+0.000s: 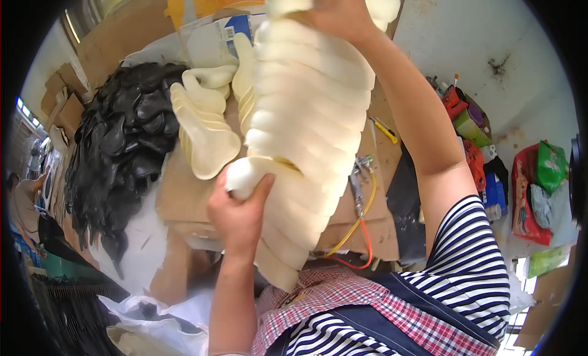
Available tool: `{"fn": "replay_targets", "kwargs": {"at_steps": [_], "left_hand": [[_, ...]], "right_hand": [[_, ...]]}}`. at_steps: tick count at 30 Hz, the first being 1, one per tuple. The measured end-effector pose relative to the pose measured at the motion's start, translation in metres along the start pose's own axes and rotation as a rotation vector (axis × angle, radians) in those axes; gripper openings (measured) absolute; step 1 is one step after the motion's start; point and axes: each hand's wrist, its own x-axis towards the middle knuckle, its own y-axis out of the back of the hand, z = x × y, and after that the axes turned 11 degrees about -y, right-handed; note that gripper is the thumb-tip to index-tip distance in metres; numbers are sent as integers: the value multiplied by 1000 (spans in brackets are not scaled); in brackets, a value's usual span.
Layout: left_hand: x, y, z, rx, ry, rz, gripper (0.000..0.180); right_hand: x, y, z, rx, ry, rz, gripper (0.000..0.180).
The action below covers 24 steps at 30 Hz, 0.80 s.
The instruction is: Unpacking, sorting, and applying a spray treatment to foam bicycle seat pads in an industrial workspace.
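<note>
A long overlapping row of cream shoe soles (pixel 312 111) runs from the top of the view down to my apron. My left hand (pixel 236 212) is closed on the rounded end of a sole at its left edge, thumb on top. At the far end my right hand (pixel 343 16) grips the same row, its fingers partly out of sight and slightly blurred. Left of the row, more cream soles (pixel 208 132) lie in small fanned stacks on cardboard. Beyond these rises a large heap of black soles (pixel 131 120).
An air blow gun (pixel 357 187) with a yellow and orange hose lies right of the row, near a yellow-handled cutter (pixel 384 131). Bags (pixel 533 197) and small containers line the right wall. White plastic sacking (pixel 165 325) is at lower left. Another person (pixel 30 212) appears at far left.
</note>
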Motion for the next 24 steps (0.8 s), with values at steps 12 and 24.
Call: {"fn": "replay_targets", "kwargs": {"at_steps": [12, 24], "left_hand": [[-21, -185, -63, 223, 110, -390, 81], [-34, -190, -94, 351, 108, -628, 97]], "right_hand": [[-123, -196, 346, 320, -458, -249, 82], [-133, -159, 375, 689, -1038, 189, 34]]}}
